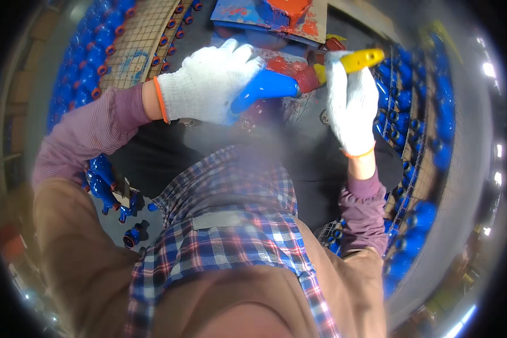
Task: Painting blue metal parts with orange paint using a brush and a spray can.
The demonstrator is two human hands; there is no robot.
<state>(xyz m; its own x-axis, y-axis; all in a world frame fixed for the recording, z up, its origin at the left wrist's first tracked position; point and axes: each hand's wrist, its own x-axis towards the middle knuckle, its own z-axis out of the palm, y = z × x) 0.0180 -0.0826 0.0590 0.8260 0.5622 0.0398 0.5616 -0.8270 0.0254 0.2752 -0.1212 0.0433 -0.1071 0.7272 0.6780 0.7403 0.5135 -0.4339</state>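
Note:
A white knitted glove with an orange cuff covers my left hand (219, 81), which is closed round the wide end of a glossy blue bottle-shaped piece (267, 89). The piece lies tilted, its narrow end pointing right. My right hand (352, 98), gloved the same way, grips a paintbrush with a yellow handle (363, 59). Red paint coats the brush's head (308, 79), which meets the narrow end of the blue piece. The glove hides the piece's wide end.
Ahead stands a paint-smeared board (239, 14) bearing an orange paint-covered container (289, 10). Blue pieces with red ends crowd the left rack (132, 42). More blue pieces (414, 236) line the mesh on the right. Several blue pieces (101, 183) stand at the lower left.

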